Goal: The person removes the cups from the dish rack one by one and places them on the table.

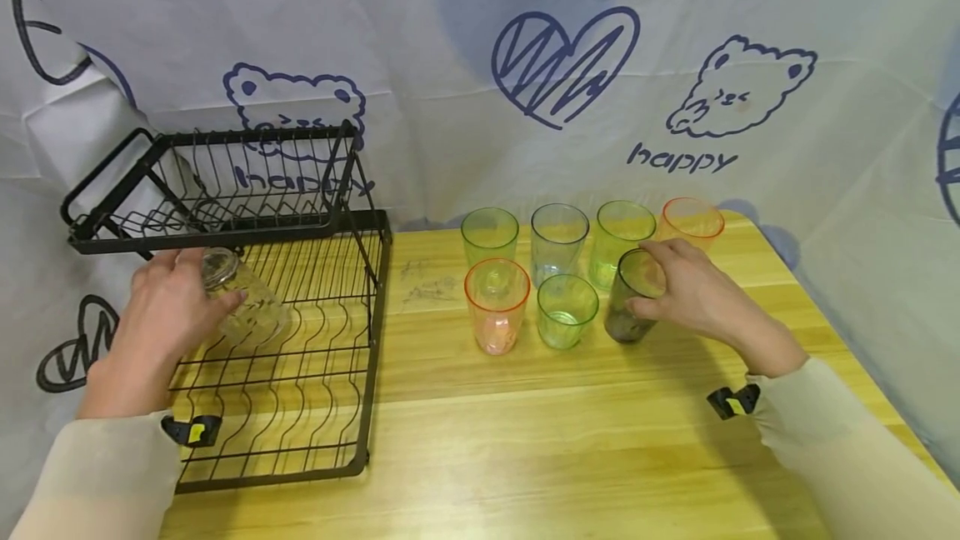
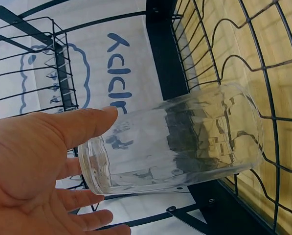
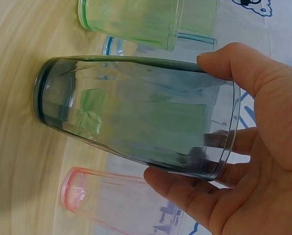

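Fingers [image 1: 225, 300] grip clear glass [image 1: 243, 307]; right hand [image 1: 693, 294] grips grey cup [image 1: 630, 298]

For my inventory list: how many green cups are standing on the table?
3. One green cup is at the back row's left end, another is third in that row, and one stands in front, between the orange-rimmed cup and the dark cup.
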Tool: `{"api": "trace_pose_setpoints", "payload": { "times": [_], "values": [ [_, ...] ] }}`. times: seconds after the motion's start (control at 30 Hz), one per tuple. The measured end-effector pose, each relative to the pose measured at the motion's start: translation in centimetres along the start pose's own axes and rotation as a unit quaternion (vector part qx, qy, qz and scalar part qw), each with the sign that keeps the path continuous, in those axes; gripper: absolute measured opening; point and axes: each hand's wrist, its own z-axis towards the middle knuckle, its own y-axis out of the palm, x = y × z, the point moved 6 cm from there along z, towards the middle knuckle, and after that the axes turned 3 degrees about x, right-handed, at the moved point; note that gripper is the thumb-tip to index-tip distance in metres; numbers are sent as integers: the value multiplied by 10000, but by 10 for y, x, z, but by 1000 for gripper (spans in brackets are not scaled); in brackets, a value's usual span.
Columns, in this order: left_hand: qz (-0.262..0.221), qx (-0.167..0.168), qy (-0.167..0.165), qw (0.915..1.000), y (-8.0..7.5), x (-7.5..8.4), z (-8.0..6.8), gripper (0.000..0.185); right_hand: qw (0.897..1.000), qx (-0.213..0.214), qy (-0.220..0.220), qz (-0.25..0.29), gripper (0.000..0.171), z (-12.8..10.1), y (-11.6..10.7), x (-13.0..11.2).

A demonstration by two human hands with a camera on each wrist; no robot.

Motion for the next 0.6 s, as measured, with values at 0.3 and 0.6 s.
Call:
{"api": "trace_pose_setpoints", "payload": {
  "times": [0.3,0.6],
  "values": [
    [248,-243,230,9991,1,-1,8,91,9999,-36,-144,-49,91,2,-2,0],
    [283,-403,213,9986,3,-3,10,89,9999,-76,-78,33,94,1,-2,1]
  ]
}}
